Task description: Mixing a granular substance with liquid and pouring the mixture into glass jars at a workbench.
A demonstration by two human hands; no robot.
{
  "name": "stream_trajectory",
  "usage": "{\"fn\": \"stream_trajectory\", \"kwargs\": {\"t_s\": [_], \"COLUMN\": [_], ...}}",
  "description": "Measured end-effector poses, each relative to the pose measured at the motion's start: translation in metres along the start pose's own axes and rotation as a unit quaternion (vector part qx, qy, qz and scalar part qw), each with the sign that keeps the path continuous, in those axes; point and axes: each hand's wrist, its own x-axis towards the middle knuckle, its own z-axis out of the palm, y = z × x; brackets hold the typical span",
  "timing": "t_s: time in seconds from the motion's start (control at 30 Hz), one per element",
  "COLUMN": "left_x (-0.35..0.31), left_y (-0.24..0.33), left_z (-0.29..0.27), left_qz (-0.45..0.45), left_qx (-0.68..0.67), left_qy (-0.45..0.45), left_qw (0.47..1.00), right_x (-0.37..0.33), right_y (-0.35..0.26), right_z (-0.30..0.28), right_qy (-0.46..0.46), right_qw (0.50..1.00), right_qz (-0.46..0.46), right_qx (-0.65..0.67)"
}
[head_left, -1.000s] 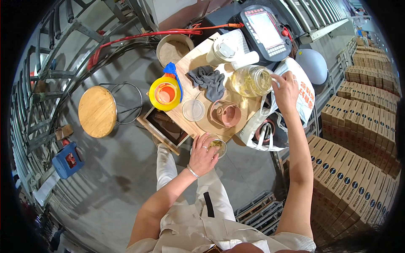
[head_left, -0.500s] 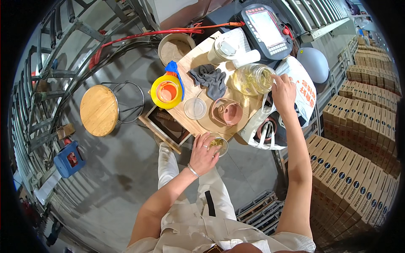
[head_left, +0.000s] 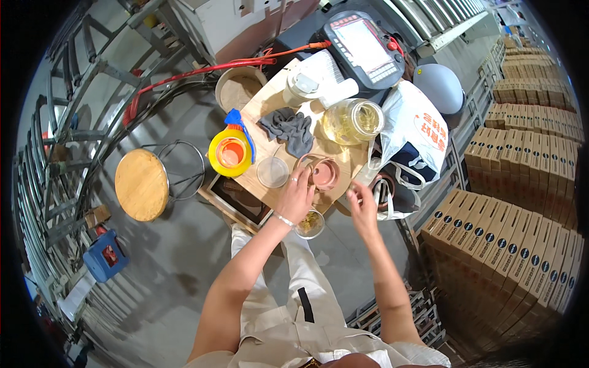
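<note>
My left hand (head_left: 296, 196) reaches across the near edge of a small wooden table (head_left: 267, 109). Its spread fingers touch the rim of a pinkish-brown cup (head_left: 325, 174), and I see nothing held in it. A small glass cup (head_left: 310, 224) with yellow bits inside sits just below the heel of that hand. My right hand (head_left: 363, 210) hovers by the table's near right corner with loosely curled fingers, and nothing shows in it. A large glass jar (head_left: 354, 119) of yellowish contents stands farther back on the table.
Also on the table are a grey cloth (head_left: 288, 130), a clear round lid (head_left: 272, 172), a yellow funnel-like bowl (head_left: 230, 153) and a white bottle (head_left: 304, 86). A white bag (head_left: 412, 132) hangs at the right. Round wooden stool (head_left: 141, 184) left; stacked cartons (head_left: 521, 202) right.
My right hand left the glass jar and came down to the table's near corner. My left hand let go of the small glass cup and moved up to the pinkish cup.
</note>
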Motion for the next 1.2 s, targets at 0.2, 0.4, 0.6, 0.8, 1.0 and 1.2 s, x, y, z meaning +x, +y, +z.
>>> {"fn": "stream_trajectory", "kwargs": {"t_s": [0.2, 0.4, 0.6, 0.8, 1.0, 1.2], "left_x": [0.034, 0.043, 0.047, 0.033, 0.006, 0.003], "left_y": [-0.015, -0.025, -0.010, 0.044, 0.113, 0.135], "left_z": [0.022, 0.032, 0.029, 0.010, 0.039, 0.040], "left_qz": [-0.058, -0.069, -0.029, 0.020, -0.024, 0.041], "left_qx": [0.070, 0.110, 0.091, -0.019, -0.188, -0.196], "left_qy": [-0.062, -0.111, -0.067, -0.118, -0.159, -0.173], "left_qw": [0.994, 0.985, 0.993, 0.993, 0.969, 0.964], "right_x": [-0.122, -0.239, -0.221, -0.127, -0.083, -0.065], "right_y": [0.069, 0.141, 0.161, 0.067, 0.046, 0.018], "right_z": [-0.033, -0.056, -0.045, -0.041, -0.048, -0.067], "right_qy": [-0.087, -0.217, -0.201, -0.037, -0.013, 0.080], "right_qw": [0.973, 0.868, 0.929, 0.836, 0.681, 0.760], "right_qz": [0.194, 0.305, 0.310, 0.232, 0.213, 0.200], "right_qx": [-0.085, -0.327, 0.007, 0.496, 0.701, 0.613]}}
